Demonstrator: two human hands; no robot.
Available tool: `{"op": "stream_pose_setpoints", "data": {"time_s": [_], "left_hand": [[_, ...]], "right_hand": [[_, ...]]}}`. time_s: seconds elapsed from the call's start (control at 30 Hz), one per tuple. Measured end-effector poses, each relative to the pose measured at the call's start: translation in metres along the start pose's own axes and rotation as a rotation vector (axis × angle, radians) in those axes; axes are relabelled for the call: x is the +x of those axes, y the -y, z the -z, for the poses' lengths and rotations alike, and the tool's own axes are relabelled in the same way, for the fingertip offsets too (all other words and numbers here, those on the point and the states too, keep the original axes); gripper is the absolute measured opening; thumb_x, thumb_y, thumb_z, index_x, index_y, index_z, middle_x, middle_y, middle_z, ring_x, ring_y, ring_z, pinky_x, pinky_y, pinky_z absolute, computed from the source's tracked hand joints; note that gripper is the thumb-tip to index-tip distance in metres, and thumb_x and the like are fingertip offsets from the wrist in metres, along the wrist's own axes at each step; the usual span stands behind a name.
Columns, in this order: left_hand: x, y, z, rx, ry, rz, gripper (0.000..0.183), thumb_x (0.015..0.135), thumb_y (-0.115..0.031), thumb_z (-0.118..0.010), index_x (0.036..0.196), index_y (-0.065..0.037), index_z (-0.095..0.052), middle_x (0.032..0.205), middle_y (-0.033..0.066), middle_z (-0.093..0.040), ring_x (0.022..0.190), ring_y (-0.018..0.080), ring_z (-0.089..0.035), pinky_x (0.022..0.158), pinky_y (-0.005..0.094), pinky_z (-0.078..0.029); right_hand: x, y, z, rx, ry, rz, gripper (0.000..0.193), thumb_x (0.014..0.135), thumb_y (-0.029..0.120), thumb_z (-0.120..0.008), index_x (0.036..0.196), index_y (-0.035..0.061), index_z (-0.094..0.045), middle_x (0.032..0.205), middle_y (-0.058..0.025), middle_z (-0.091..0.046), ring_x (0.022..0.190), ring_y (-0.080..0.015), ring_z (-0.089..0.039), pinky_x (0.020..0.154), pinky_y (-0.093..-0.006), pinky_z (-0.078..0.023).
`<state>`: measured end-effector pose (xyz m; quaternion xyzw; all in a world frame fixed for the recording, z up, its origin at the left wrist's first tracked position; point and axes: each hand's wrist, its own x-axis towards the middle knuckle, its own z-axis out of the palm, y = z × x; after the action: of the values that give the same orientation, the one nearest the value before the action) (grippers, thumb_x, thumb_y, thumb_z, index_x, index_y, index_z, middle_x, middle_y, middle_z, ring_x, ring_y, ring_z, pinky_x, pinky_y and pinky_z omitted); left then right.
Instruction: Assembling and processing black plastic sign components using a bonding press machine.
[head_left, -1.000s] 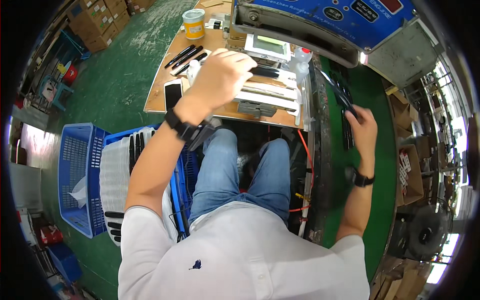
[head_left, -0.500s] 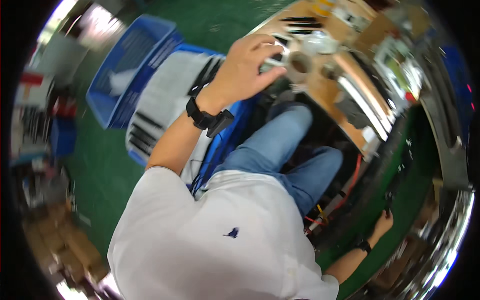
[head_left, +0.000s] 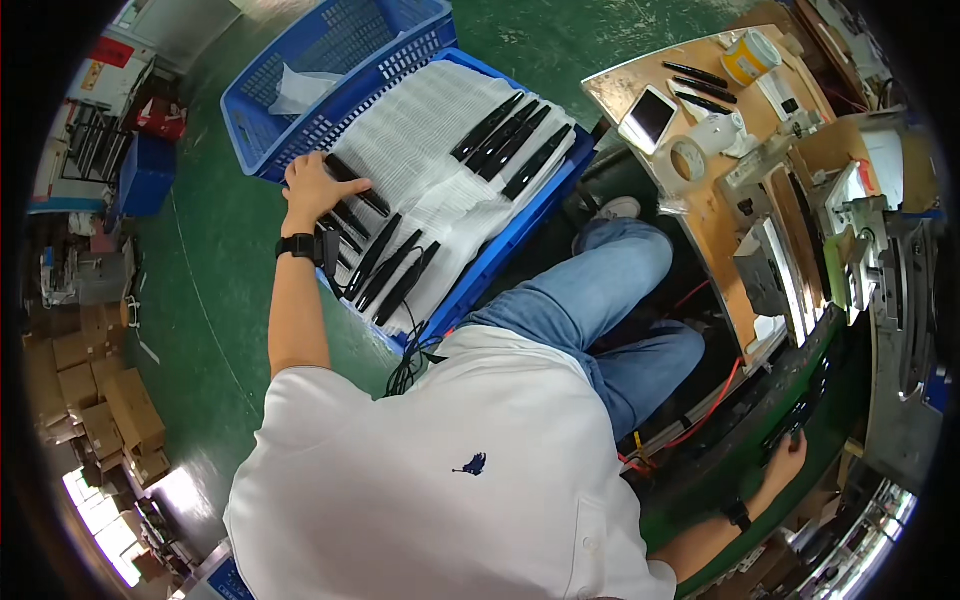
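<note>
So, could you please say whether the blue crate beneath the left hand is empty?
The blue crate isn't empty: long black pieces lie on white padding inside, some beside the left hand; what's underneath is hidden.

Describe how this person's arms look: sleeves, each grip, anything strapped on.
The left sleeve and right sleeve are white and short. The left grip and right grip are ungloved. A black left wristband has a dark, boxy device beside it; the right wristband is black too. Finer markings are too small to read.

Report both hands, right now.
Left hand: open, spread at a black piece.
Right hand: at another black piece; grip cannot be told.
</note>
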<state>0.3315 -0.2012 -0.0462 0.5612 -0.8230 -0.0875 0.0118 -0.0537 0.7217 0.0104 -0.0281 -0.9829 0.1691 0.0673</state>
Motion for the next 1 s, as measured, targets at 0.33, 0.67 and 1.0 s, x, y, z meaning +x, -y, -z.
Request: {"op": "stream_pose_setpoints", "data": {"time_s": [0.33, 0.67, 1.0], "left_hand": [[0.004, -0.07, -0.024, -0.933, -0.114, -0.384, 0.066, 0.093, -0.002, -0.077, 0.151, -0.004, -0.045, 0.124, 0.0119, -0.065, 0.111, 0.0197, -0.064, 0.094, 0.0317, -0.055], [-0.072, -0.375, 0.049, -0.884, -0.071, -1.255, 0.038, 0.097, -0.009, -0.071, 0.134, -0.002, -0.067, 0.123, 0.0134, -0.066, 0.115, 0.0297, -0.063, 0.102, 0.0358, -0.05], [-0.17, -0.566, 0.051, -0.738, -0.03, -1.875, 0.043, 0.092, -0.02, -0.078, 0.132, -0.009, -0.072, 0.127, 0.0128, -0.071, 0.112, 0.0336, -0.068, 0.094, 0.0429, -0.052]], "right_hand": [[0.014, 0.237, -0.005, 0.449, -0.005, 0.397, 0.037, 0.105, 0.014, -0.07, 0.14, 0.003, -0.067, 0.107, 0.0011, -0.068, 0.089, -0.0064, -0.06, 0.077, -0.0223, -0.049], [0.059, 0.341, 0.005, 0.242, -0.034, 0.661, 0.032, 0.095, 0.017, -0.081, 0.122, 0.0005, -0.074, 0.099, -0.0074, -0.071, 0.079, -0.0118, -0.064, 0.072, -0.0275, -0.052], [-0.023, 0.146, 0.045, 0.387, -0.259, 0.104, 0.028, 0.094, 0.02, -0.081, 0.112, -0.0021, -0.077, 0.098, -0.0084, -0.072, 0.082, -0.0175, -0.065, 0.075, -0.0308, -0.052]]}}
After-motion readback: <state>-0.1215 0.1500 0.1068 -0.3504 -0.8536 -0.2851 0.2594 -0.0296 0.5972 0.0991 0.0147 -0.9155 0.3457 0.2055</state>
